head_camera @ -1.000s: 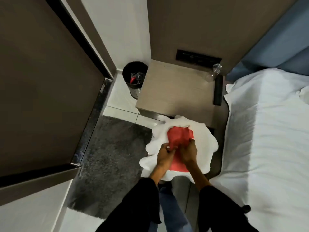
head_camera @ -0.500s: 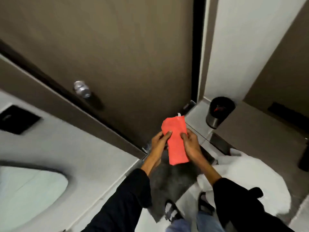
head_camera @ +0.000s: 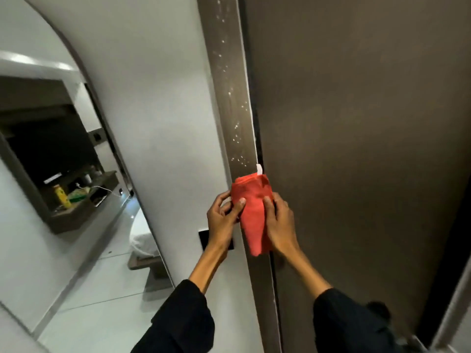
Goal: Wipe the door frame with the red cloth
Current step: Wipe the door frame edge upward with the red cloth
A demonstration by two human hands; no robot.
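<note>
A folded red cloth (head_camera: 253, 207) with a small white tag on top is held up against the brown door frame (head_camera: 229, 85), a vertical strip speckled with white spots above the cloth. My left hand (head_camera: 223, 217) grips the cloth's left edge with the thumb on its face. My right hand (head_camera: 279, 222) grips its right edge. The brown door (head_camera: 362, 149) fills the right side, next to the frame.
A white wall (head_camera: 165, 110) lies left of the frame, with a black switch plate (head_camera: 204, 239) partly hidden behind my left wrist. An arched mirror (head_camera: 63, 174) on the far left reflects a shelf with bottles. A metal door handle (head_camera: 418, 343) shows at the bottom right.
The view swung from the bedside table and floor up to the door frame. Both hands lifted the red cloth off the white towel and raised it onto the frame.
</note>
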